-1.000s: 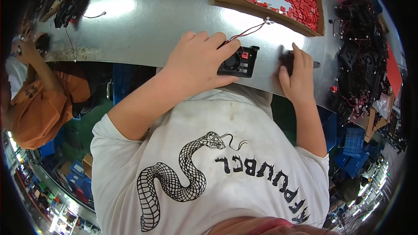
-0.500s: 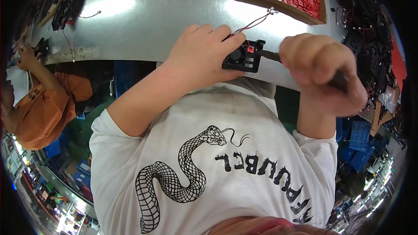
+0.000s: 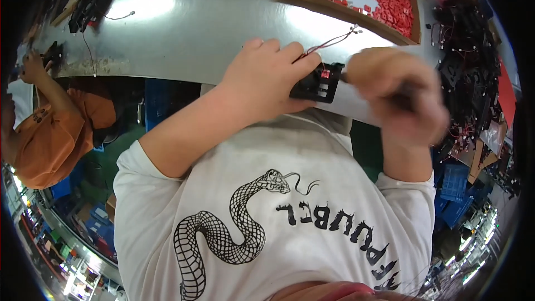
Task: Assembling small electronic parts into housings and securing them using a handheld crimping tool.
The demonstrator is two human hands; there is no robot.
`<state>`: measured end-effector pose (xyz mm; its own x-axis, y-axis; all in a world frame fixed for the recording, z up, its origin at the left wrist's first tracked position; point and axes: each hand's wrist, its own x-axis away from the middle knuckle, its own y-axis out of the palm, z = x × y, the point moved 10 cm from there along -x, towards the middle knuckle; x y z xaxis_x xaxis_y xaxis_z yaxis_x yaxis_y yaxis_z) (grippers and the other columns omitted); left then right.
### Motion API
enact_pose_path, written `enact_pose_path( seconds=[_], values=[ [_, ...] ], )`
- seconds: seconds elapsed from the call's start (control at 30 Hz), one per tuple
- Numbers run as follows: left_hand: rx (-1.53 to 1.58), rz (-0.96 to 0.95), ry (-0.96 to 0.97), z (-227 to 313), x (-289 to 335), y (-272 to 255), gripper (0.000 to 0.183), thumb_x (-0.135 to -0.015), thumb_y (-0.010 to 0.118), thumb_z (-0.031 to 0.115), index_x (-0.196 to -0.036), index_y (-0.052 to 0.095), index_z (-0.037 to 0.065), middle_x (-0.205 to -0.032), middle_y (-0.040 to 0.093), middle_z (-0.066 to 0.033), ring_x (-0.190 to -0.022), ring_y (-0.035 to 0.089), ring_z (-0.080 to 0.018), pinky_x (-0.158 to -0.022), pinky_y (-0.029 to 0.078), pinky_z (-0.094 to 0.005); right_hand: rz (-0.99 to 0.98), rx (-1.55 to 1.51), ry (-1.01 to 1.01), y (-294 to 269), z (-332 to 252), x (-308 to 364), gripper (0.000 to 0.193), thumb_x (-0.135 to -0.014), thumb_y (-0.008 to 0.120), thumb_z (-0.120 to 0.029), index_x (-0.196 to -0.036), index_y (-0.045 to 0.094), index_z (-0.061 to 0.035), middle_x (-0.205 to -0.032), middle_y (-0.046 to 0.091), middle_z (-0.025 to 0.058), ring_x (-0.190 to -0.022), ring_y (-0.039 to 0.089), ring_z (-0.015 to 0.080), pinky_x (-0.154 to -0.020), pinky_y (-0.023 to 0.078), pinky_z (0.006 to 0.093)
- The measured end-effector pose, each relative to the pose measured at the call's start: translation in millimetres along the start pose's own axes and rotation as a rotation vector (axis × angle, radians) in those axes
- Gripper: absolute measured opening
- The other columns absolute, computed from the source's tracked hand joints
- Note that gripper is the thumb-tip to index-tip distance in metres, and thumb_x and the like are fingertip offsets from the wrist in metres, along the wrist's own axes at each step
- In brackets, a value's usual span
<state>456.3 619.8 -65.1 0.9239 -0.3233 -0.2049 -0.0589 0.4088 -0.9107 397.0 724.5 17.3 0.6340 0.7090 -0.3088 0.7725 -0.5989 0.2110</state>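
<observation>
My left hand (image 3: 267, 78) is closed on a small black plastic fan housing (image 3: 332, 88), its thumb below and fingers over the top. The fan part is mostly hidden by the hand. A small red piece (image 3: 325, 73) sits in the upper part of the housing. Thin red and dark wires (image 3: 334, 40) run from it to white connectors beyond. Just to the right, my right hand (image 3: 395, 92), smeared by motion, is curled around a dark tool (image 3: 409, 92). The tool's narrow end comes close to the housing's right edge; whether it touches is unclear.
A cardboard tray (image 3: 345, 13) of red plastic parts stands on the metal table (image 3: 189, 39) beyond my hands. Dark parts with wires (image 3: 460, 72) are heaped at the right. Another black assembly (image 3: 97, 4) lies far left, near a person in orange (image 3: 58, 139).
The housing and my left hand have shifted slightly right and nearer in the picture. My right hand has moved left and turned, bringing the tool's visible end closer to the housing.
</observation>
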Motion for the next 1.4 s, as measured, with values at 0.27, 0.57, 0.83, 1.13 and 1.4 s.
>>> enact_pose_path(
  seconds=[0.27,0.57,0.83,1.13,1.4],
  values=[
    [0.01,-0.012,0.005,-7,-7,-4,0.061,-0.072,0.083,0.045,-0.121,0.062,0.016,-0.1,0.064,-0.0047,-0.089,0.066,-0.0272,-0.08,0.05,-0.0433,-0.029,-0.017,-0.044,6,-7,-8,0.049,-0.095,0.05,-0.053,-0.085,0.055,-0.0054,-0.078,0.056,0.011,-0.07,0.048,0.0213,-0.068,0.04,0.0363],
    [0.032,-0.047,0.001,3,2,-2,0.066,-0.072,0.083,0.047,-0.125,0.06,0.015,-0.104,0.064,-0.0054,-0.089,0.065,-0.0287,-0.083,0.05,-0.0443,-0.375,-0.084,-0.21,17,-25,4,0.05,-0.097,0.051,-0.047,-0.092,0.06,0.0028,-0.084,0.06,0.0141,-0.072,0.054,0.0277,-0.071,0.044,0.0416],
    [0.01,-0.048,-0.015,0,2,-2,0.066,-0.074,0.082,0.047,-0.128,0.059,0.018,-0.102,0.061,-0.0035,-0.091,0.064,-0.0269,-0.083,0.047,-0.0415,0.103,0.025,-0.142,-17,-3,23,0.054,-0.097,0.044,-0.051,-0.111,0.058,-0.0004,-0.101,0.059,0.0185,-0.093,0.053,0.0294,-0.089,0.043,0.0454],
    [0.017,-0.069,-0.013,0,-3,1,0.064,-0.075,0.08,0.05,-0.126,0.061,0.017,-0.102,0.063,-0.0027,-0.091,0.063,-0.025,-0.083,0.046,-0.0397,0.301,-0.172,-0.241,-32,11,47,0.072,-0.095,0.043,-0.054,-0.13,0.049,0.0081,-0.111,0.06,0.0223,-0.106,0.058,0.0308,-0.098,0.043,0.0432],
    [0.016,-0.067,-0.016,1,-4,-1,0.064,-0.075,0.08,0.052,-0.126,0.061,0.017,-0.102,0.062,-0.0023,-0.091,0.063,-0.0245,-0.082,0.046,-0.0395,0.277,-0.166,-0.148,-28,16,48,0.065,-0.095,0.045,-0.052,-0.134,0.053,-0.0011,-0.119,0.053,0.0177,-0.113,0.048,0.0317,-0.105,0.038,0.0532]
  ],
)
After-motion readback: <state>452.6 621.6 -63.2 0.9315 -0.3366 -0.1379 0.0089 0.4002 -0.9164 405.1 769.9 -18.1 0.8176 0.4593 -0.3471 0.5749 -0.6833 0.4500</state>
